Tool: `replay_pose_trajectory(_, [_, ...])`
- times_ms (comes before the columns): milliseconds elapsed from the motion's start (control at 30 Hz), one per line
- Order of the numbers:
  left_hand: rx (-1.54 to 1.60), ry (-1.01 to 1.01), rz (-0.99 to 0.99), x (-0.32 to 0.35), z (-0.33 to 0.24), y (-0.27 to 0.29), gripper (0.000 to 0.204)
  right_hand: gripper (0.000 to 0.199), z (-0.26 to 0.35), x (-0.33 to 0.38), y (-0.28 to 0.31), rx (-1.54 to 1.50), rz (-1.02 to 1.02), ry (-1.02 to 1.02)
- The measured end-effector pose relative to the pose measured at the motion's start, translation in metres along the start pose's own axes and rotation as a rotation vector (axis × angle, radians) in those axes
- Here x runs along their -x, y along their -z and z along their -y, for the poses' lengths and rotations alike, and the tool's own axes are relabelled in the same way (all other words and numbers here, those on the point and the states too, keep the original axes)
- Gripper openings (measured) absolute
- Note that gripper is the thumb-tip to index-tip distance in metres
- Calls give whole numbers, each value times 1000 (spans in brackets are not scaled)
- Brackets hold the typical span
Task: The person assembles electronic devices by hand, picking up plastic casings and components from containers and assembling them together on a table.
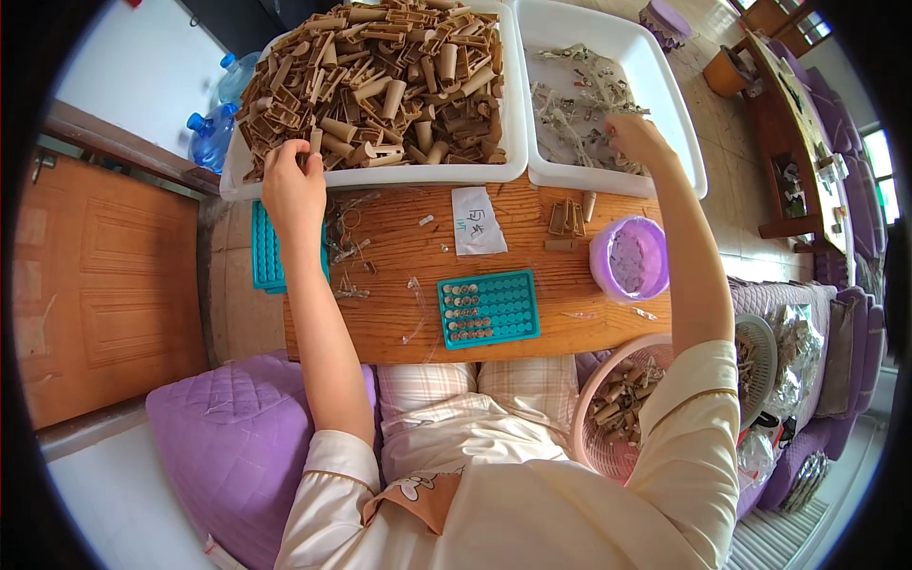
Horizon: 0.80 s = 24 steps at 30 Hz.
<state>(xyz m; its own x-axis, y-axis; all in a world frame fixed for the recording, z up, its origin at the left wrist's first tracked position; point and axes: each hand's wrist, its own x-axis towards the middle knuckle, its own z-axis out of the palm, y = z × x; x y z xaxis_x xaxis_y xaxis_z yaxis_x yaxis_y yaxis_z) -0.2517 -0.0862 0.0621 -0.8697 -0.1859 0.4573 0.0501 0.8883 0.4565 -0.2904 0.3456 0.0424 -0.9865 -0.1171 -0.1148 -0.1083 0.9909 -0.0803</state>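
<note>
My left hand (293,185) is at the near left corner of a white bin (380,175) heaped with brown plastic casings (391,99). Its thumb and fingers pinch a small brown casing (315,141). Over on the right, my right hand (638,141) reaches into a second white bin (617,180) that holds tangled thin wires with small parts (570,119). Its fingers are drawn together at the wires; what they hold is too small to make out. A teal tray (508,309) of round slots lies between my forearms, its left columns filled with small round silvery parts (463,313).
A paper slip (477,222), loose brown casings (566,218) and a purple tub (598,261) are on the wooden table (389,237). More teal trays (269,249) stand at left. A pink basket (581,418) of casings sits by my right side. Blue water bottles (211,138) stand behind.
</note>
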Motion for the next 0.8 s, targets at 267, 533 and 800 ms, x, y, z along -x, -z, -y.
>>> replay_pose_trajectory(267, [588,222,2,21,-16,5,13,28,-12,24,39,-775,-465,-35])
replay_pose_trajectory(533, [1302,345,235,84,-74,32,27,19,80,101,71,-1615,-353,107])
replay_pose_trajectory(800, [1893,518,694,157,-112,49,31,11,203,190,29,-1340,-268,169])
